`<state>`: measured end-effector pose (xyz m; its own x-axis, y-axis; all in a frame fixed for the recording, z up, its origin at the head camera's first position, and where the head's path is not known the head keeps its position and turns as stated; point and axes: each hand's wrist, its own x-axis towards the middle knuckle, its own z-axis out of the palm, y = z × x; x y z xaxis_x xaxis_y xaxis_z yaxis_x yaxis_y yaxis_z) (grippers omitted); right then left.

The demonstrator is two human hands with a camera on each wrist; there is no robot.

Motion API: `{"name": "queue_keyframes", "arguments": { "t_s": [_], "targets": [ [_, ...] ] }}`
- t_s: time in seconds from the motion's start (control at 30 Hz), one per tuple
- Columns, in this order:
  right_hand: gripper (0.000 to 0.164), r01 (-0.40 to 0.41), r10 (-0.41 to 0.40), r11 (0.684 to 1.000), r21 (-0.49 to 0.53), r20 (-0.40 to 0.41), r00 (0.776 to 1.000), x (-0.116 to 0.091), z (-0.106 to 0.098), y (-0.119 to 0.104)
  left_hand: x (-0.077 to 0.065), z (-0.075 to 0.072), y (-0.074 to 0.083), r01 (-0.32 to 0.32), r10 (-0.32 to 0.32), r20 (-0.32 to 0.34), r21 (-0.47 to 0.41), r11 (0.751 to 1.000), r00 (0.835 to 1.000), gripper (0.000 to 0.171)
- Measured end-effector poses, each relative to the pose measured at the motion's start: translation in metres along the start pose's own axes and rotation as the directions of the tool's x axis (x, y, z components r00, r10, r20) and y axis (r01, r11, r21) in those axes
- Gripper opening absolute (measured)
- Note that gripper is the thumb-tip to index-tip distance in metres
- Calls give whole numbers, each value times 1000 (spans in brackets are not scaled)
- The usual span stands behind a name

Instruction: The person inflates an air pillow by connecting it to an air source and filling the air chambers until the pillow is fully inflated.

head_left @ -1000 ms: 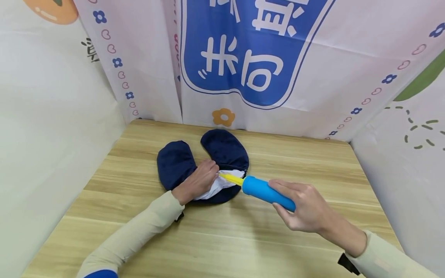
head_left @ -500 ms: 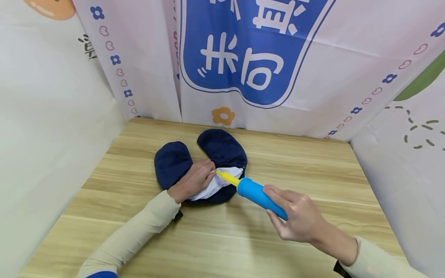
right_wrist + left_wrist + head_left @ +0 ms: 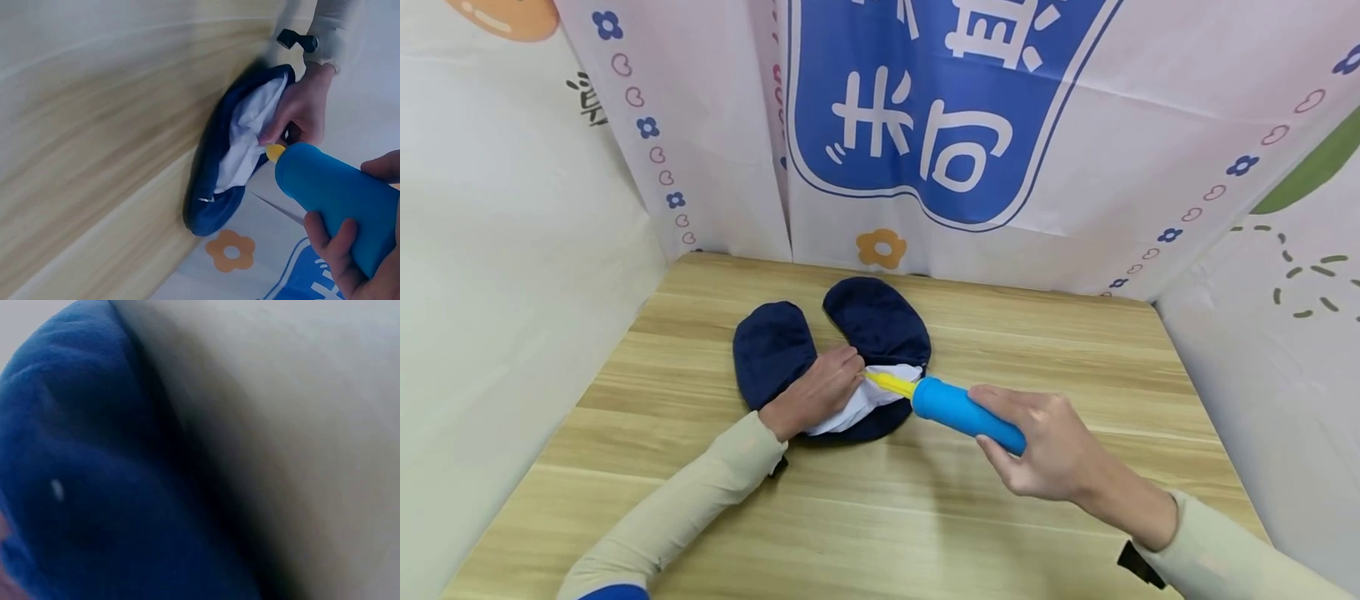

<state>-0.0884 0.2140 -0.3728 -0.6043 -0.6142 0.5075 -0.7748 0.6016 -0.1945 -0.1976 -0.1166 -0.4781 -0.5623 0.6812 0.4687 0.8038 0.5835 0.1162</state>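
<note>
A navy U-shaped neck pillow (image 3: pixel 880 321) lies on the table, its cover unzipped so that a white inner lining (image 3: pixel 857 408) shows. My left hand (image 3: pixel 820 387) is over the opening and pinches the white lining near the yellow nozzle (image 3: pixel 891 383) of a blue hand pump (image 3: pixel 958 408). Round the pump's barrel, my right hand (image 3: pixel 1052 446) keeps its grip, thumb below and fingers above. The nozzle tip sits right at the left fingertips, which hide its end. In the left wrist view, navy fabric (image 3: pixel 94 487) fills the left side.
The wood-grain table (image 3: pixel 1037 533) stretches to both sides and in front of the pillow. White printed cloth (image 3: pixel 715 167) closes off the back, with further white walls at left and right. An open zipper edge (image 3: pixel 206 199) shows in the right wrist view.
Pump and right hand have shifted slightly left; the barrel dipped at half a second ago and has risen again. The left hand has moved a little left with the pillow, still pinching.
</note>
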Motion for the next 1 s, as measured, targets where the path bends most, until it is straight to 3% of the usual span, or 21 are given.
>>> {"name": "queue_keyframes", "arguments": {
  "t_s": [0.2, 0.37, 0.53, 0.63, 0.73, 0.87, 0.97, 1.0],
  "targets": [
    [44, 62, -64, 998, -24, -94, 994, -9, 18, -2, -2, -1, -4, 82, -82, 5, -128, 988, 997, 18],
    [52, 100, -109, 993, -67, -150, 983, -13, 29, -3, -2, -1, -8, 77, -75, 21, -125, 989, 997, 19],
    [44, 49, -50, 999, -18, -82, 995, -15, 30, 5, 5, -4, -12, -35, 30, 111, 45, 998, 993, 16],
    [53, -24, 25, 1000, 16, -45, 999, -15, 31, 11, 12, -6, -14, -61, 35, 205, 121, 991, 978, 12],
    [57, -77, 79, 996, 42, -50, 996, -17, 34, 13, 15, -11, -11, 28, -56, 257, 112, 993, 965, 10],
    [56, -109, 116, 991, 82, -87, 989, -16, 40, 12, 10, -30, 1, 193, -203, 184, 68, 979, 962, 8],
    [55, -125, 141, 985, 122, -125, 982, -14, 46, 11, 2, -44, 15, 307, -298, 115, -72, 949, 948, 13],
    [55, -130, 149, 982, 140, -137, 979, -13, 48, 10, -1, -47, 20, 350, -333, 122, -156, 924, 935, 17]
  ]
}}
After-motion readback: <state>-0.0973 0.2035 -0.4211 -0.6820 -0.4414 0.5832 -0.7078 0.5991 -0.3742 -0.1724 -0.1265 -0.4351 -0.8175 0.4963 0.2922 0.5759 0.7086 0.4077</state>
